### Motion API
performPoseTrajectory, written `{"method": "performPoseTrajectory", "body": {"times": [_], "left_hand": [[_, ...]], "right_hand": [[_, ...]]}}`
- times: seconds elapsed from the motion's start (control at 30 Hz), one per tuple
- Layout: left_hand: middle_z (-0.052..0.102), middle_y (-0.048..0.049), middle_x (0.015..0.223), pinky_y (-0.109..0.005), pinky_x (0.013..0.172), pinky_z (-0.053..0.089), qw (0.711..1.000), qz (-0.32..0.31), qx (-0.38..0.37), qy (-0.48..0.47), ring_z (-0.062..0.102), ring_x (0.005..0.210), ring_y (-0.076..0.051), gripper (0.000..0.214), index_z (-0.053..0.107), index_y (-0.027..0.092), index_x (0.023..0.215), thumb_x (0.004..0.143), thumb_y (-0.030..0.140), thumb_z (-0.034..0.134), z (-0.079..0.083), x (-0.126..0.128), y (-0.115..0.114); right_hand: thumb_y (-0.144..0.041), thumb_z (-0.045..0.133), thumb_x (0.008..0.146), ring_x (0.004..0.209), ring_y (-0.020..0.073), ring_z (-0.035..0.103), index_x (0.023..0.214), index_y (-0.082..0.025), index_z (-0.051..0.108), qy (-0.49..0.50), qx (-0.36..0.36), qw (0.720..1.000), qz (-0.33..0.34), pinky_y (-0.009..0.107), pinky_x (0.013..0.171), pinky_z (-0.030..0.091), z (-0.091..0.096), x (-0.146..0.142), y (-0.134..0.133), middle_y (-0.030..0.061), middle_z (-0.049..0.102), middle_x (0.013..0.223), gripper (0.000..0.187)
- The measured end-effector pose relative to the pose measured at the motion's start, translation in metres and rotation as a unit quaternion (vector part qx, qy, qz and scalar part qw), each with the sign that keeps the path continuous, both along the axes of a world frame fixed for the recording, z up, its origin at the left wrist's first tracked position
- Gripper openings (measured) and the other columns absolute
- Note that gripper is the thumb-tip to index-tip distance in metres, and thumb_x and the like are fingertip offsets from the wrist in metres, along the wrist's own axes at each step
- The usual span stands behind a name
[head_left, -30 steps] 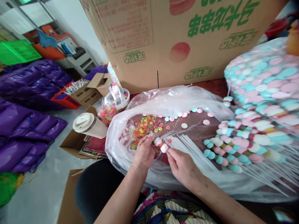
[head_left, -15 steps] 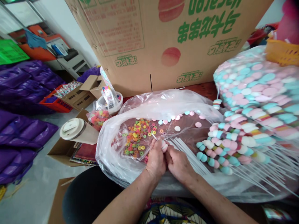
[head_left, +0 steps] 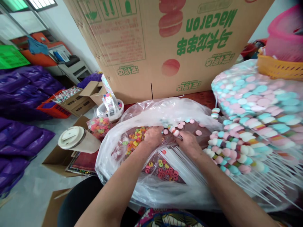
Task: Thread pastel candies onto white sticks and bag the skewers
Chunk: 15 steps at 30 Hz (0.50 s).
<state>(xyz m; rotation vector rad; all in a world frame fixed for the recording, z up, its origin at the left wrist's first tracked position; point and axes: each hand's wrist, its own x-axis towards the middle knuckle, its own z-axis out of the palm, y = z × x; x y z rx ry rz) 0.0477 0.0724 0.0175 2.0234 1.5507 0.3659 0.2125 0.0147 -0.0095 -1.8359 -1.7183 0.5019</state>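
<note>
Both my hands reach into an opened clear plastic bag [head_left: 142,186] spread over a dark table. My right hand [head_left: 189,144] pinches a white stick with a few pastel candy discs [head_left: 173,130] threaded on its tip. My left hand [head_left: 153,136] has its fingers curled down over small coloured ring candies [head_left: 133,140], next to the stick's tip; what it grips is hidden. Loose pink, blue and white discs [head_left: 189,121] lie just beyond my hands. Bare white sticks [head_left: 182,165] lie under my right wrist.
Finished candy skewers [head_left: 233,151] are piled at the right, below a big bag of pastel discs [head_left: 258,101]. A large Macaron carton [head_left: 165,47] stands behind. A lidded cup [head_left: 75,140], small boxes [head_left: 80,99] and purple bags [head_left: 21,94] lie at the left.
Both hands have moved away from me, from the near ring candies up to the far row of discs. The stick went with the right hand. The camera tilted up.
</note>
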Motion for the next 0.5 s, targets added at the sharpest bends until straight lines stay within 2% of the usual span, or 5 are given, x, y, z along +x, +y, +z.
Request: {"method": "performPoseTrajectory", "body": {"times": [0.07,0.13,0.27,0.33,0.5], "left_hand": [[0.071,-0.0055,0.096,-0.031,0.089,0.044,0.999,-0.016,0.001,-0.043,0.061,0.097,-0.021,0.020,0.069,0.022,0.085,0.071,0.010,0.060,0.005,-0.007,-0.013],[0.071,-0.0050,0.091,-0.029,0.082,0.048,0.983,-0.028,-0.053,-0.175,0.063,0.086,-0.018,0.020,0.069,0.020,0.089,0.074,0.013,0.059,0.012,-0.012,-0.032],[0.068,-0.0036,0.079,-0.027,0.067,0.049,0.856,0.008,-0.213,-0.471,0.061,0.066,-0.013,0.023,0.068,0.017,0.092,0.071,0.025,0.069,0.025,-0.013,-0.076],[0.068,-0.0022,0.077,-0.026,0.069,0.048,0.825,0.050,-0.205,-0.524,0.060,0.067,-0.012,0.021,0.069,0.017,0.083,0.065,0.026,0.075,0.028,-0.012,-0.093],[0.067,-0.0002,0.073,-0.026,0.070,0.047,0.819,0.117,-0.124,-0.547,0.058,0.068,-0.011,0.019,0.068,0.018,0.075,0.062,0.027,0.079,0.032,-0.019,-0.114]], "right_hand": [[-0.032,0.054,0.077,0.061,0.0138,0.049,0.071,-0.017,0.065,0.030,-0.006,0.999,0.012,0.025,0.061,0.038,0.007,0.004,-0.014,0.0011,0.057,0.062,0.020],[-0.038,0.053,0.079,0.056,0.0124,0.048,0.078,-0.018,0.067,0.113,-0.018,0.993,0.011,0.023,0.056,0.037,0.018,0.006,-0.028,-0.0019,0.055,0.059,0.024],[-0.042,0.051,0.083,0.053,0.0112,0.043,0.077,-0.018,0.062,0.279,-0.025,0.960,0.021,0.023,0.051,0.035,0.039,-0.005,-0.046,-0.0032,0.050,0.057,0.027],[-0.041,0.051,0.083,0.054,0.0105,0.041,0.073,-0.018,0.059,0.291,-0.013,0.956,0.044,0.022,0.051,0.034,0.045,-0.017,-0.050,-0.0036,0.048,0.058,0.026],[-0.040,0.052,0.084,0.053,0.0083,0.034,0.069,-0.019,0.052,0.338,-0.032,0.936,0.089,0.020,0.047,0.029,0.044,-0.040,-0.060,-0.0048,0.041,0.058,0.026]]}}
